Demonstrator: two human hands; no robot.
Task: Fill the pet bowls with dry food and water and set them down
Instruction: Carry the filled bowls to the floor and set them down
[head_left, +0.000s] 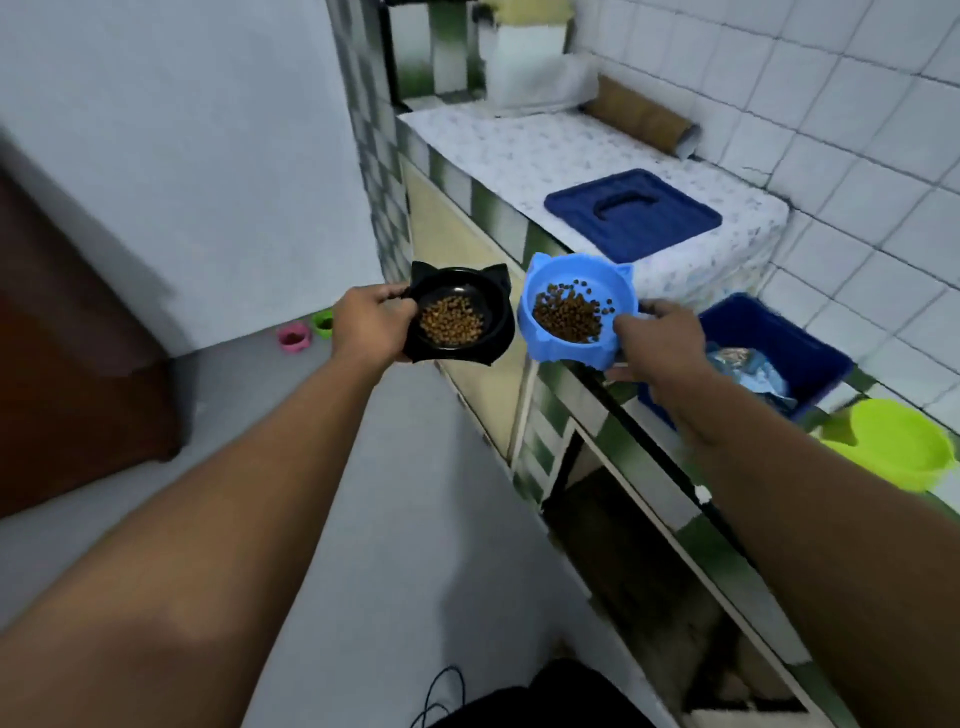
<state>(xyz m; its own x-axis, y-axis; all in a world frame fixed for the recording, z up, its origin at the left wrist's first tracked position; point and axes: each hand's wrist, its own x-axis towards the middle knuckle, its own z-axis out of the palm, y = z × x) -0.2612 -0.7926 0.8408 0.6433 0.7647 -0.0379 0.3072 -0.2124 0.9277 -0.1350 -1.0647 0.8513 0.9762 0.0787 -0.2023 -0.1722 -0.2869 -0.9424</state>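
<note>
Two grips hold kibble bowls by their rims — left hand (371, 325) black bowl (457, 314), right hand (657, 345) blue bowl (574, 312).

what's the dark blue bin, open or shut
Open: a bag shows inside the dark blue bin, and a matching lid lies apart on the counter.

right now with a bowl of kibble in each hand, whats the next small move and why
Probably carry both bowls level toward the floor by the pink bowl and small green bowl. The left hand grips the black bowl, the right hand the blue bowl; both already hold dry food and rest on nothing.
</note>
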